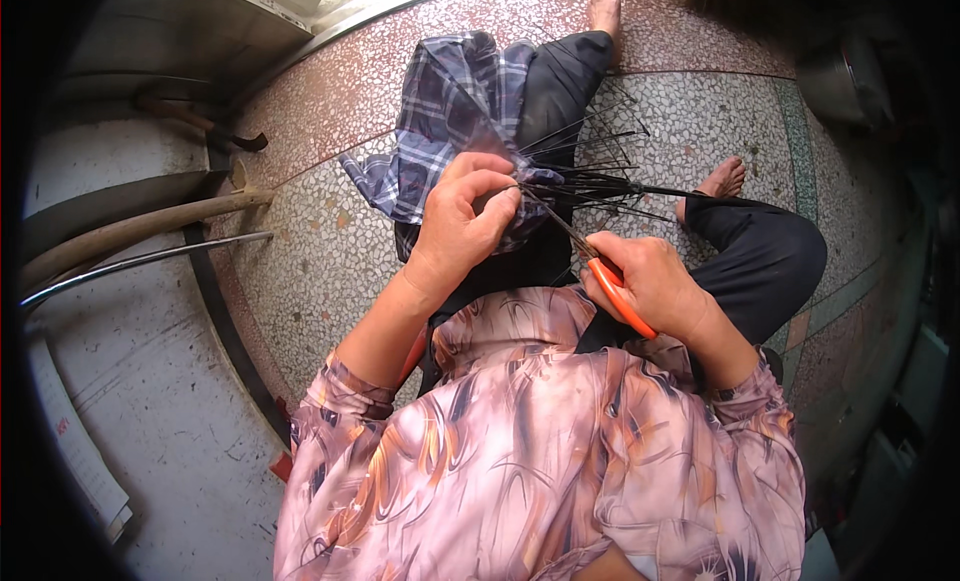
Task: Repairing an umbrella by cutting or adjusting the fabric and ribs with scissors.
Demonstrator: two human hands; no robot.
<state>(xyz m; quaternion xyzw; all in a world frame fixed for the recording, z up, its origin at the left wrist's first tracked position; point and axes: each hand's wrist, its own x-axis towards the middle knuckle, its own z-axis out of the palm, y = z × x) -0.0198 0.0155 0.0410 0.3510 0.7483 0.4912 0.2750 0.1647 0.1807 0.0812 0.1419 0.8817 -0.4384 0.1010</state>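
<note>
Across my lap lies an umbrella with a dark blue plaid cloth (420, 111) and thin black ribs (590, 178) fanning out around a black shaft (670, 191). My left hand (465, 211) is closed in a pinch where cloth and ribs meet; the exact part between thumb and forefinger is too small to make out. Orange-handled pliers (622, 299) are gripped in my right hand (648, 281). Their long, dark jaws point up and left, with the tip close to my left fingertips. Whether the jaws hold anything cannot be told.
Speckled terrazzo floor (310, 271) lies around my bare feet. To the left are a curved wooden pole (150, 236), a metal rod (160, 264), a wooden-handled tool (190, 116) and a pale surface with papers (75, 431). A metal pot (835, 86) stands at the far right.
</note>
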